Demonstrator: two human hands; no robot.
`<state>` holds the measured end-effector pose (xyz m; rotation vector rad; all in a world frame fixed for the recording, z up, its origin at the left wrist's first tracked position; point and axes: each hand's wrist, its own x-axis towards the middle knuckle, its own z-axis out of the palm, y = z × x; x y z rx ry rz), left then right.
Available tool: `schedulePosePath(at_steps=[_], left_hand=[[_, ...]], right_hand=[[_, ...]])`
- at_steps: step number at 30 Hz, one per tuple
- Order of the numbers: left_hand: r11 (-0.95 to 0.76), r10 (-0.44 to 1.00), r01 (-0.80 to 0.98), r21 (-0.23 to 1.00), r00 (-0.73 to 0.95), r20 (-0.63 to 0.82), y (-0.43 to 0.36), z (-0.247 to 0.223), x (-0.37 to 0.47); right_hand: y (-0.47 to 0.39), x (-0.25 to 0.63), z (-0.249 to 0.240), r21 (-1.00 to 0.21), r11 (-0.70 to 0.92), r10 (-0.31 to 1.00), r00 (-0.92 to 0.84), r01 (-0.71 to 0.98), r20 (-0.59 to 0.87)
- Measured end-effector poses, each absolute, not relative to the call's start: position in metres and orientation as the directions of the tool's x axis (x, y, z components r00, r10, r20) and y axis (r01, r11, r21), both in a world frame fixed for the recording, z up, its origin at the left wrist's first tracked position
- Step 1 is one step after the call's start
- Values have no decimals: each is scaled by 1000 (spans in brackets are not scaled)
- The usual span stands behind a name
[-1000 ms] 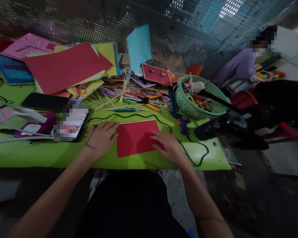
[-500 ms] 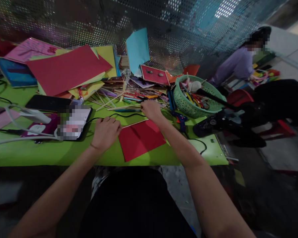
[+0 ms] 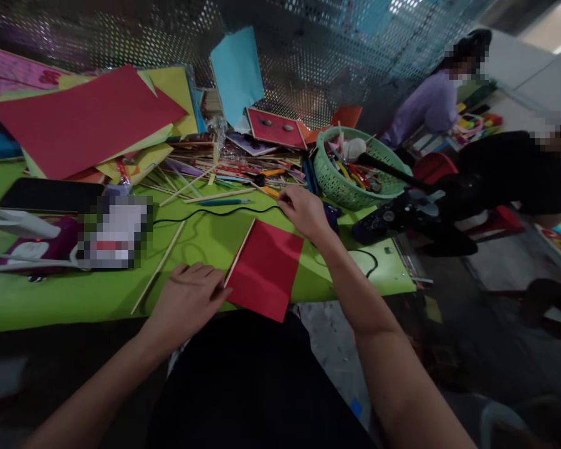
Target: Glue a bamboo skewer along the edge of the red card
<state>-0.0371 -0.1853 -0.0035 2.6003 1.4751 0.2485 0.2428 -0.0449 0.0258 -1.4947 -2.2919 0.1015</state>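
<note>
A red card point(image 3: 268, 271) lies on the green table near its front edge, a thin wooden stick point(image 3: 240, 254) along its left side. My left hand point(image 3: 191, 296) pinches the card's lower-left corner between thumb and fingers. Beyond the card, my right hand point(image 3: 303, 209) is closed, with a slim orange tool point(image 3: 270, 192) at its fingertips; its exact kind is unclear. Left of the card a loose wooden stick point(image 3: 159, 268) lies slanted. A blue-green pen point(image 3: 224, 202) lies behind the black cable point(image 3: 201, 212). A glue gun point(image 3: 331, 215) is partly hidden behind my right hand.
Coloured paper sheets point(image 3: 88, 118) are stacked at the back left. A phone point(image 3: 116, 234) and a purple power strip point(image 3: 40, 243) stand left. Sticks and pencils fill the back. A green basket point(image 3: 341, 181) of tools and a black stand point(image 3: 393, 218) are right, with people beyond.
The red card has turned, so its stick edge now faces left. My left hand has come nearer to me. An orange tool now shows at my right fingertips. The view has shifted right.
</note>
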Motion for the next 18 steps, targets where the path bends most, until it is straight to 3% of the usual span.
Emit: schedulePosePath(at_steps=[6,11,18], left_hand=[[-515,854,792,329,508,113,-154,-2,-23],[-510,854,784,354,510,99,-130,-17,-14],[-501,863,815,291,497,95,-125,-19,-12]], right_hand=[[-81,267,5,-369,403,911,-329,838,249],[-95,272,-4,-295,396,916,-352,870,190],[-91,266,-12,-209,393,918,-369,895,147]])
